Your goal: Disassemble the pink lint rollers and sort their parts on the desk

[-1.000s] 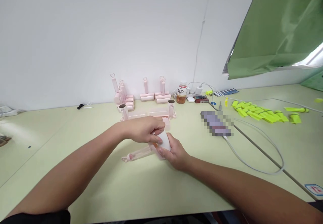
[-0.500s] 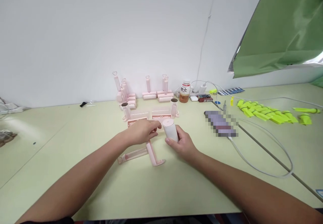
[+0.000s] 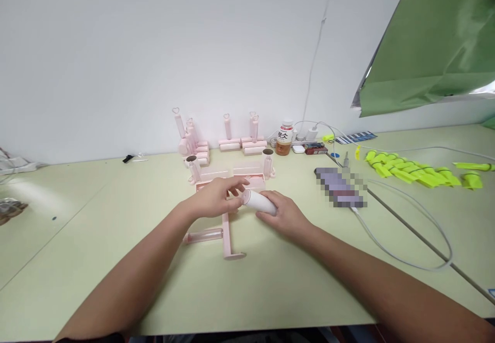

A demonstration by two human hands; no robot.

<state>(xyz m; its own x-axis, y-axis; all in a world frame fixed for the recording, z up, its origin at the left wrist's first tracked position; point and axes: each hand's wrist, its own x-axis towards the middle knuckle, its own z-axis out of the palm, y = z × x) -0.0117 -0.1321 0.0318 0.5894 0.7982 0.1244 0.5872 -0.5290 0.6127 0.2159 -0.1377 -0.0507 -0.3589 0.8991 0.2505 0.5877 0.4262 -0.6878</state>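
Observation:
My right hand (image 3: 288, 215) is wrapped round a white roll (image 3: 262, 202), which lies tilted with its pink end cap facing left. My left hand (image 3: 216, 197) is at that capped end, fingers apart and slightly curled; whether a fingertip touches the cap I cannot tell. Below my left hand a pink frame (image 3: 227, 237) lies on the table, with a clear-and-pink handle (image 3: 207, 235) pointing left from it. Behind my hands are two more pink holders, partly hidden, with a clear upright handle (image 3: 268, 165) on the right one.
Pink rollers (image 3: 231, 144) stand along the wall beside a labelled bottle (image 3: 284, 137). To the right lie a phone (image 3: 340, 187), its white cable (image 3: 390, 252) and several yellow-green strips (image 3: 417, 172). The table (image 3: 216, 301) has its front edge near me.
The white roll has tipped from nearly upright to lying over leftward in my right hand. My left hand's fingers have spread near its cap. The pink frame has shifted slightly left.

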